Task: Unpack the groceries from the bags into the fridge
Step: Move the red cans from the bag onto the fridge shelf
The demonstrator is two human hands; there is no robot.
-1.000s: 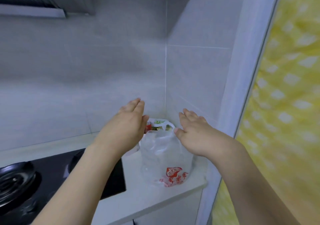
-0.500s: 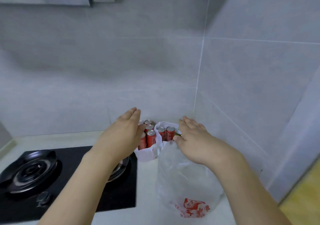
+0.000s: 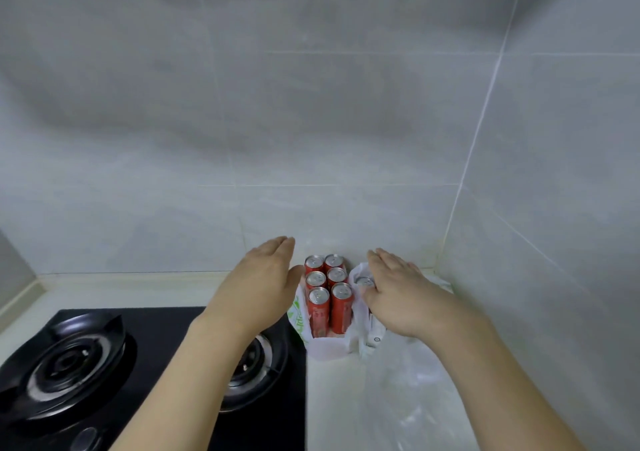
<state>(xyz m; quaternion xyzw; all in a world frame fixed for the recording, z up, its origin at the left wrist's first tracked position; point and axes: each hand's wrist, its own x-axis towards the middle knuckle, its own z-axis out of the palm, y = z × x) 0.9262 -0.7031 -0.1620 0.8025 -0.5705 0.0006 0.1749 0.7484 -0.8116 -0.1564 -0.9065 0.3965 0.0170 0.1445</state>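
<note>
Several red drink cans [image 3: 328, 294] stand upright in a low white plastic bag [image 3: 325, 348] in the counter's back corner. A clear plastic bag [image 3: 408, 388] lies beside it on the right, with one can top [image 3: 363, 281] showing at its mouth. My left hand [image 3: 263, 284] hovers flat just left of the cans, fingers extended, holding nothing. My right hand [image 3: 398, 291] is spread over the clear bag's mouth, thumb near that can top, and grips nothing that I can see.
A black gas hob [image 3: 104, 364] with two burners fills the counter's left side, its right edge beside the white bag. Grey tiled walls [image 3: 311, 121] close the corner behind and to the right. The pale counter [image 3: 332, 409] runs toward me.
The view has tilted down and closer to the counter. Both hands have spread apart to either side of the cans, and all the red cans now show between them.
</note>
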